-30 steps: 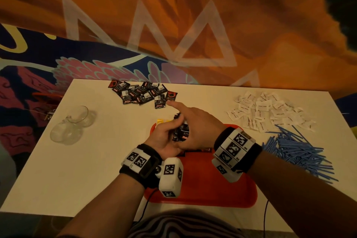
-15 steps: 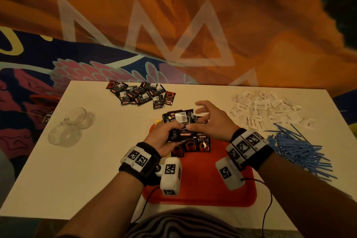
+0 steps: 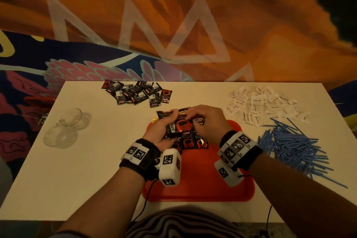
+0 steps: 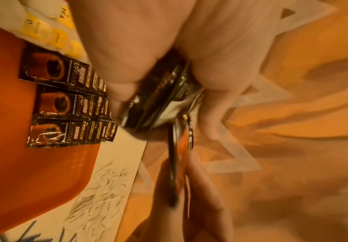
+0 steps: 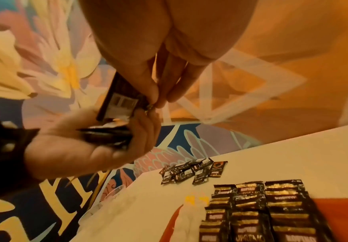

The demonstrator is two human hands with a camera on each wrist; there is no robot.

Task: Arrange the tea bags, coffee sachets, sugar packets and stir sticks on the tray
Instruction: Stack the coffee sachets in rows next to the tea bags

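My left hand [image 3: 172,120] grips a stack of black coffee sachets [image 3: 178,126] above the far edge of the red tray [image 3: 195,189]. My right hand [image 3: 190,116] pinches the far end of one sachet [image 5: 119,98] of that stack. Below the hands, rows of overlapping coffee sachets [image 3: 193,143] lie on the tray. Yellow-tagged tea bags [image 4: 51,32] sit at the tray's far left corner, mostly hidden by my left hand in the head view. A loose pile of coffee sachets [image 3: 137,92] lies at the back of the table.
White sugar packets [image 3: 260,104] are heaped at the back right, with a pile of blue stir sticks [image 3: 289,145] in front of them. Two glass cups [image 3: 63,127] lie on their sides at the left. The near half of the tray is bare red.
My right hand drew back off the stack, opened to its right, and now has come in again and pinches a sachet. The left hand has held the stack in place.
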